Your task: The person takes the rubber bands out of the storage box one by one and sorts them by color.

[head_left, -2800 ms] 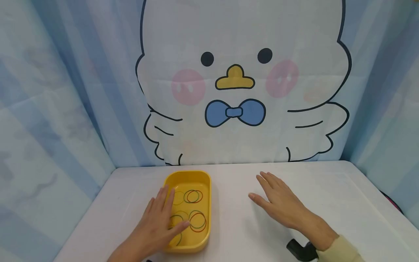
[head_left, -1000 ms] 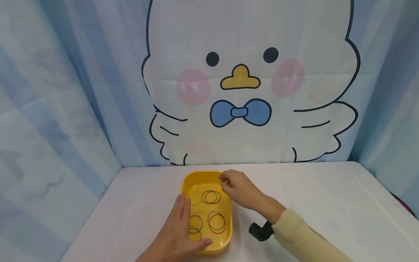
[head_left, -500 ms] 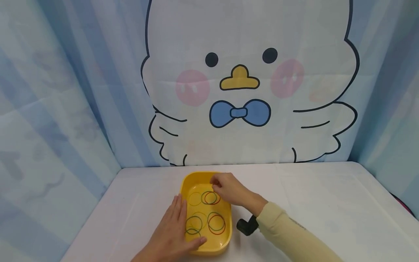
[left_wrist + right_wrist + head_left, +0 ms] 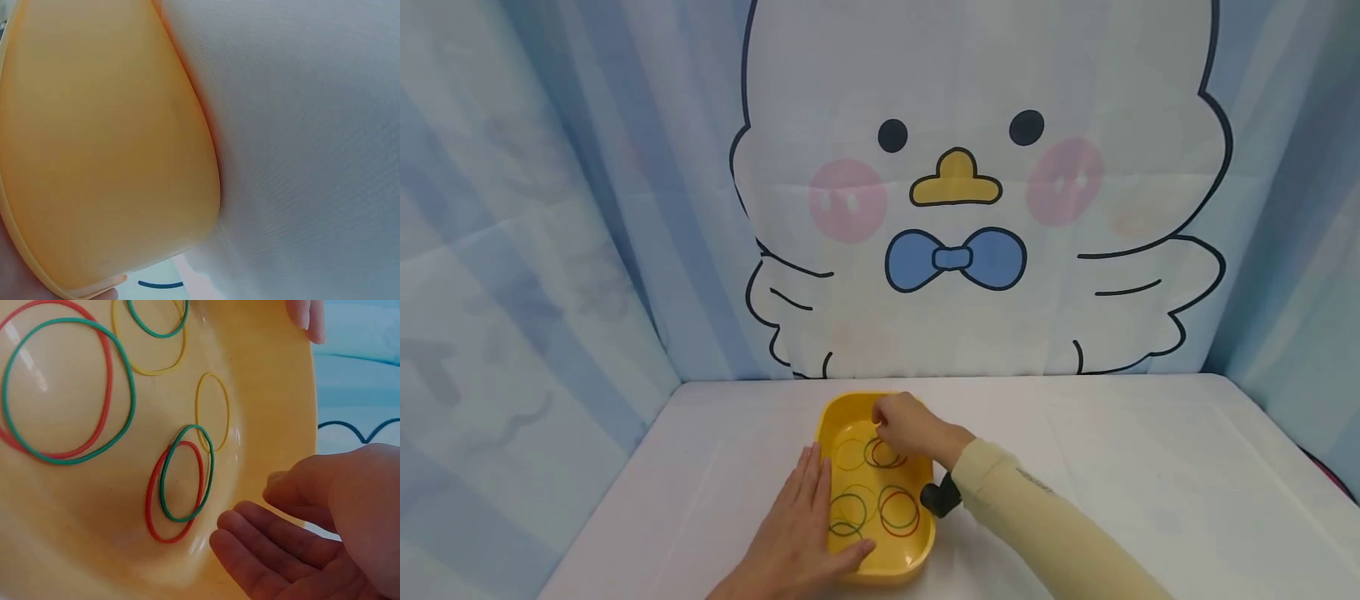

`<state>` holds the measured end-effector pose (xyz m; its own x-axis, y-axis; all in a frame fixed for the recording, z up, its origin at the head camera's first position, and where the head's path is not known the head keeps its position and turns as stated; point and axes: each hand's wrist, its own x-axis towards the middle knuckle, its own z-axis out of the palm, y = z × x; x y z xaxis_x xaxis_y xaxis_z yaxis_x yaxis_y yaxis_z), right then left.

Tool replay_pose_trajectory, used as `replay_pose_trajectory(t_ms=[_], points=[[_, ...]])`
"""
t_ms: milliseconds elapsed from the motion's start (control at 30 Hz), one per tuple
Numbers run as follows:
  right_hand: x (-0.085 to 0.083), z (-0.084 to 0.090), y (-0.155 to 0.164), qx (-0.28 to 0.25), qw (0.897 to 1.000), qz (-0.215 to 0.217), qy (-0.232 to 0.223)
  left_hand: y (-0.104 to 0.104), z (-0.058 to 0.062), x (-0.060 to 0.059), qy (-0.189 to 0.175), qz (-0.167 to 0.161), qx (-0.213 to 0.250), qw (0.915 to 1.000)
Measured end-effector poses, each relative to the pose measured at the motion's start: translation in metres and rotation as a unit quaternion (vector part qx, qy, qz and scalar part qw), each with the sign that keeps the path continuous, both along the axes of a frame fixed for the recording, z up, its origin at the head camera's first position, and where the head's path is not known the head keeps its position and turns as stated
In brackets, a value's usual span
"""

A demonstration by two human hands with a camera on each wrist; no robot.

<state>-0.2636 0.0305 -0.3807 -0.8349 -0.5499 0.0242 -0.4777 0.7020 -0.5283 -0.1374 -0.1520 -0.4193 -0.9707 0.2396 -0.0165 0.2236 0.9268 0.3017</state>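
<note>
A yellow tray (image 4: 887, 560) stands on the table with several thin rubber bands lying in it. My left hand (image 4: 793, 525) rests along the tray's left side, fingers extended and thumb over the near rim. Over the far right part of the tray is my right hand (image 4: 913, 427), partly covering the far bands. In the right wrist view its thumb and fingers are apart, with nothing between them. Nearest to these fingertips are a small green rubber band (image 4: 212, 464) overlapping a red rubber band (image 4: 149, 506). A small yellow rubber band (image 4: 229, 415) lies beyond them.
The white table (image 4: 1075, 500) extends on both sides of the tray. A blue curtain (image 4: 700, 250) with a large white bird print hangs behind it. A black piece (image 4: 940, 497) sits at my right wrist, beside the tray's right rim.
My right hand has come in from the right of the table and moved leftward over the tray's far end. The left hand stays at the tray's side; the bands lie as before.
</note>
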Motion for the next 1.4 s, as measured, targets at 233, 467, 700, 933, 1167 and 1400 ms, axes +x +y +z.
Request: replay_pose_trajectory(t_ms=[233,467,700,933,1167,1400], points=[[-0.01,-0.002,-0.011,0.036,0.999,-0.011,-0.032,-0.001,0.0,-0.001,-0.015,0.006,0.003,0.9999],[-0.013,-0.007,-0.015,0.04,0.997,-0.033,-0.053,-0.002,0.0,-0.001,-0.014,-0.001,0.003,0.9999],[-0.015,-0.013,-0.019,0.053,0.997,-0.04,-0.033,-0.002,0.0,-0.001,-0.013,-0.003,0.004,0.9999],[-0.013,-0.014,-0.021,0.085,0.995,-0.044,-0.032,-0.002,0.001,-0.001,-0.015,-0.001,0.005,0.9999],[-0.018,-0.024,-0.022,0.083,0.994,-0.054,-0.052,-0.001,0.004,-0.001,-0.023,0.002,0.003,0.9997],[-0.018,-0.027,-0.022,0.079,0.994,-0.05,-0.055,0.0,0.004,0.0,-0.018,0.0,-0.001,0.9998]])
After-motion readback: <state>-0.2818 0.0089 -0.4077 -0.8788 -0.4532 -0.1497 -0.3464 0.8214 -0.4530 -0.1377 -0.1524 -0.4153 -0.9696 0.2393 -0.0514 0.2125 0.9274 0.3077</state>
